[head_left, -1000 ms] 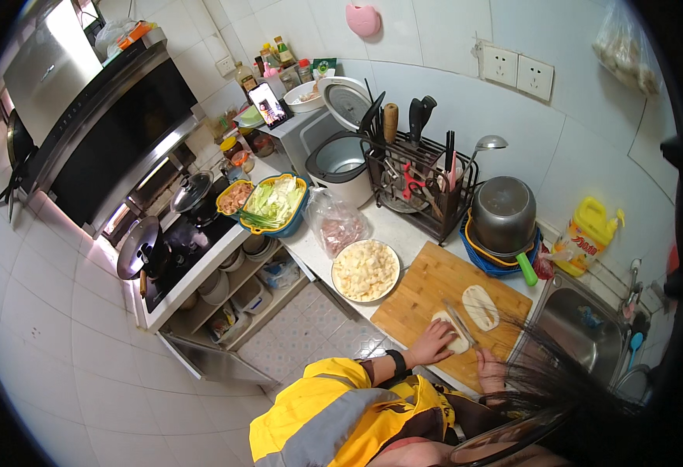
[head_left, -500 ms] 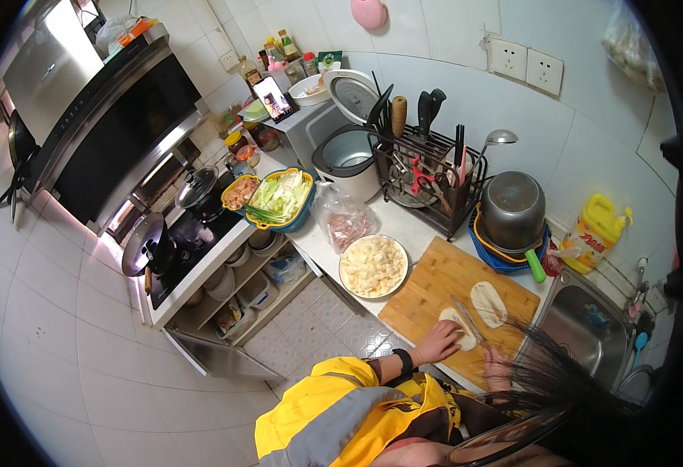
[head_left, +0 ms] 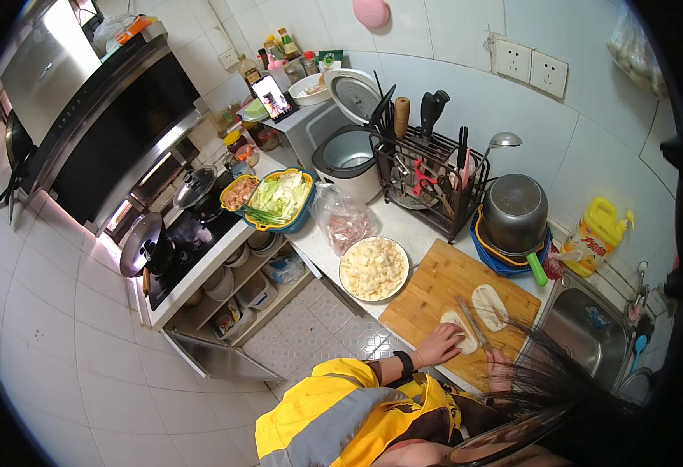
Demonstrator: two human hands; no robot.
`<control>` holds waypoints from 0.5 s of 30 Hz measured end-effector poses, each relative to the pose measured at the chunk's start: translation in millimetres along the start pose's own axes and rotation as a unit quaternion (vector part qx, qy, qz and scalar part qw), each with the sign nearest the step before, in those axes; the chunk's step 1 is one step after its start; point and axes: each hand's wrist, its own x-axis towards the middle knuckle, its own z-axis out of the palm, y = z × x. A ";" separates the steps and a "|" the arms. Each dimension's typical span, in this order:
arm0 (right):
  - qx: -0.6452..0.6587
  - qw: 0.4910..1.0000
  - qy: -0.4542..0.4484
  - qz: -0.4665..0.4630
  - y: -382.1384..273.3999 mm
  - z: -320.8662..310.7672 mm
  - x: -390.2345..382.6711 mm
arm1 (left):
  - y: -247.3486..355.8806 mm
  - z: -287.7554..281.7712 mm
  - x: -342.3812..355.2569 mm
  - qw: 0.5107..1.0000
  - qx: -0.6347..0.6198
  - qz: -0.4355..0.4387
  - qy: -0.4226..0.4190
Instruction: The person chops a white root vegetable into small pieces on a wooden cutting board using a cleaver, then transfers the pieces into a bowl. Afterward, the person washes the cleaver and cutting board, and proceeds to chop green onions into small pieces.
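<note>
My left hand (head_left: 438, 344) presses its fingertips on a pale oval slice (head_left: 457, 331) that lies on the wooden cutting board (head_left: 427, 289). I cannot tell whether the slice is dough or a vegetable. In my right hand (head_left: 499, 369), partly covered by strands of dark hair, is a knife (head_left: 470, 317). Its blade points away from me, along the right edge of that slice. A second oval slice (head_left: 489, 307) lies flat to the right of the blade. Left of the board stands a round plate heaped with pale cut chunks (head_left: 373, 268).
Behind the board are a utensil rack (head_left: 427, 183) and an upturned pot (head_left: 515, 204) with a green handle. The sink (head_left: 586, 331) lies right. Farther left are a bag of meat (head_left: 349, 229), a basket of cut greens (head_left: 281, 197), an open rice cooker (head_left: 347, 156) and the stove (head_left: 190, 245).
The knife blade sits slightly farther right against the slice's edge. Both hands stay almost where they were, and the whole view has shifted a little.
</note>
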 end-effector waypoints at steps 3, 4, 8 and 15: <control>0.010 1.000 0.026 -0.014 0.8 1.9 -0.7 | 0.0 -0.4 -0.2 1.000 -0.002 -0.001 0.000; 0.008 1.000 0.018 -0.007 1.0 2.8 -0.9 | -0.2 -0.3 -0.1 1.000 -0.003 0.002 0.006; 0.004 0.999 0.040 -0.015 1.2 3.9 -2.8 | -0.9 1.7 1.8 0.999 0.012 0.015 0.042; 0.001 1.000 0.012 -0.018 -1.3 -2.4 -2.8 | -2.8 1.8 0.6 1.000 -0.020 0.014 0.011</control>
